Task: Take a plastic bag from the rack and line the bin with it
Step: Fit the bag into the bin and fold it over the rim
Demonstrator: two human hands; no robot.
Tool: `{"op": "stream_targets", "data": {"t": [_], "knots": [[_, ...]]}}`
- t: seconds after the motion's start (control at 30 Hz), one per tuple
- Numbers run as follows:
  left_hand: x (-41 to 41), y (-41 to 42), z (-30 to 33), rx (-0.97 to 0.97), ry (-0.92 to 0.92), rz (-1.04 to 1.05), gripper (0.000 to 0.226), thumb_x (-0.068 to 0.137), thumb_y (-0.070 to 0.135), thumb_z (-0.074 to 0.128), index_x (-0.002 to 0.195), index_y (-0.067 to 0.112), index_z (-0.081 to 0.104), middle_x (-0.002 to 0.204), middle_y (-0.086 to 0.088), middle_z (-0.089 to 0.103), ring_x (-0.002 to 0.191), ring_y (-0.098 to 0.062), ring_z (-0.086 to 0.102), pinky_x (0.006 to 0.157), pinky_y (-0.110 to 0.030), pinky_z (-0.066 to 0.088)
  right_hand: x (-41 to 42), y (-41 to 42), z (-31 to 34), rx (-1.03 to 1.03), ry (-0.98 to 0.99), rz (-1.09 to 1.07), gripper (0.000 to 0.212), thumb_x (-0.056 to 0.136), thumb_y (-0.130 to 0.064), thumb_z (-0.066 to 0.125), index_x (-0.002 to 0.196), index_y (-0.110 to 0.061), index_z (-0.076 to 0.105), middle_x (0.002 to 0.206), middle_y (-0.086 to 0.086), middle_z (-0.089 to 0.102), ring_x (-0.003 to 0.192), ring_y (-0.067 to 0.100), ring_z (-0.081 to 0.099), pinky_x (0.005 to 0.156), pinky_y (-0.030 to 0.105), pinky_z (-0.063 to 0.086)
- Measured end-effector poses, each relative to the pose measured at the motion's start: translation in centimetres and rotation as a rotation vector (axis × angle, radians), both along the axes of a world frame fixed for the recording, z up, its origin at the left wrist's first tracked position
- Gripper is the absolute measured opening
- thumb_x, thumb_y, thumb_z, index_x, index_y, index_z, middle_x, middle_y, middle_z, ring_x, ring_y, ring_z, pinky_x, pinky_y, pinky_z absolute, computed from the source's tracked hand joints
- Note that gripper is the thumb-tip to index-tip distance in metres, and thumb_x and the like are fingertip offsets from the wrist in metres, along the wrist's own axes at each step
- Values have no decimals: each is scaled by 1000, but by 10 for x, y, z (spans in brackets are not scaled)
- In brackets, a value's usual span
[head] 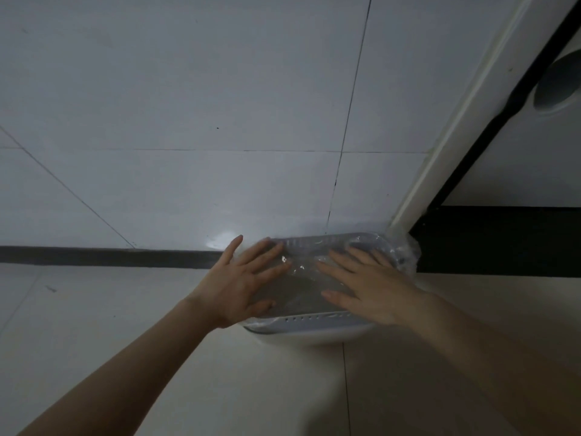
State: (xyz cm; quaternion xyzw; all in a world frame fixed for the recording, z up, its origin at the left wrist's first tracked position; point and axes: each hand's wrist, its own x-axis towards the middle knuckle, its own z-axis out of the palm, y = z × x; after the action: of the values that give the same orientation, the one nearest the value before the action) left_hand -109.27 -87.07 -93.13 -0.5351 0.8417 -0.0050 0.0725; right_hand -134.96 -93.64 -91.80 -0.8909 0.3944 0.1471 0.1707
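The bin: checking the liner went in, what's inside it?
Clear plastic bag lies inside the bin, both hands spread over it. The bin's bottom is hidden.

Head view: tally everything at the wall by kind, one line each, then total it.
Hands: 2, left hand and right hand, both spread flat on the bag
Bin: 1, white
Plastic bag: 1, clear, over the bin's rim
Total: 4
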Motion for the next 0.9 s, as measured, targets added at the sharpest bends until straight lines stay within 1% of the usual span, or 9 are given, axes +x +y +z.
{"op": "stream_targets", "data": {"t": [0.07,0.1,0.2,0.27,0.33,0.53,0.6,0.7,0.9], "knots": [[0,4,7,-46,-7,-25,67,86,56,44,144,31,24,155,2,19,142,-22,-1,109,-54,-6,-1,7,8,-151,-138,48,73,81,-74,6,143,-37,17,156,-7,18,144,18,6,116,45,3],[3,5,7,-36,-25,-24,68,85,56,45,145,32,23,156,2,19,141,-22,-4,109,-55,-9,-4,9,11,-170,-146,57,75,80,-74,1,143,-37,20,155,-8,23,144,18,9,115,45,3],[11,4,-1,44,-50,73,75,83,66,35,144,41,-1,157,8,-10,132,-18,-34,99,-45,-35,-11,14,10,-91,18,27,105,54,-78,-28,142,-43,18,157,-10,16,144,21,5,116,49,2],[16,-3,-4,74,-55,81,79,80,72,32,142,44,-7,153,11,-22,131,-16,-36,92,-43,-41,-10,14,7,-9,95,-14,98,55,-80,-22,140,-49,13,158,-10,6,145,26,0,116,54,1],[20,-8,-6,108,-69,54,82,77,75,33,141,46,-9,148,13,-28,132,-15,-34,93,-46,-39,-5,19,5,106,105,-41,71,73,-79,3,139,-53,10,158,-10,-2,144,31,-5,114,58,1],[22,-9,11,117,7,-9,82,78,64,50,143,47,2,152,18,-14,141,-13,-16,110,-50,-15,1,37,12,184,-24,-133,58,86,-68,18,140,-51,7,158,-11,0,145,27,-4,116,55,6],[19,2,19,-49,216,39,68,81,48,58,140,42,25,154,13,19,143,-17,17,113,-46,4,-3,40,21,-15,-296,-160,51,93,-54,28,142,-38,24,154,-5,26,141,24,20,114,44,18],[16,11,26,-318,509,211,39,85,46,50,120,29,55,123,2,61,112,-19,57,98,-33,31,-14,29,31,-400,-601,-189,40,87,-31,55,124,-15,54,122,6,63,109,30,56,92,35,39],[15,-16,19,-235,620,488,49,79,39,67,122,17,58,122,-6,62,106,-25,60,92,-42,48,-25,-11,28,-381,-484,-271,52,74,-27,75,120,-8,59,114,11,68,104,34,60,88,50,47]]}}
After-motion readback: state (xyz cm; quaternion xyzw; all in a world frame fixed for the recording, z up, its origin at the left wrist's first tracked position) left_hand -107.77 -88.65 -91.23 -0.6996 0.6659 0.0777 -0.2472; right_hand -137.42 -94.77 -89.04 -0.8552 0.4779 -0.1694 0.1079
